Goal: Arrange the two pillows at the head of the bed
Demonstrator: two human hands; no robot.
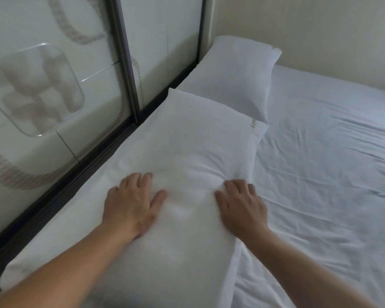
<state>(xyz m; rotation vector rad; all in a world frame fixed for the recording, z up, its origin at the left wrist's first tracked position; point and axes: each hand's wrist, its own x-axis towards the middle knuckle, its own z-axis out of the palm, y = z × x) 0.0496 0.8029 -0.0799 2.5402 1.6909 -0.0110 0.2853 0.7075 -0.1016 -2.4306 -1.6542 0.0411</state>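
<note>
Two white pillows lie in a row along the left edge of the bed. The near pillow (182, 152) is under both my hands. My left hand (133, 203) rests flat on it with fingers spread. My right hand (240, 203) presses flat near its right edge, fingers apart, creasing the cover. The far pillow (233, 78) sits in the corner by the wall, its near end tucked behind the near pillow's far end. Neither hand grips anything.
A white, wrinkled sheet (325, 163) covers the bed to the right. Glass sliding doors with a dark frame (125, 63) run along the left side of the bed. A cream wall (309, 30) stands behind the far pillow.
</note>
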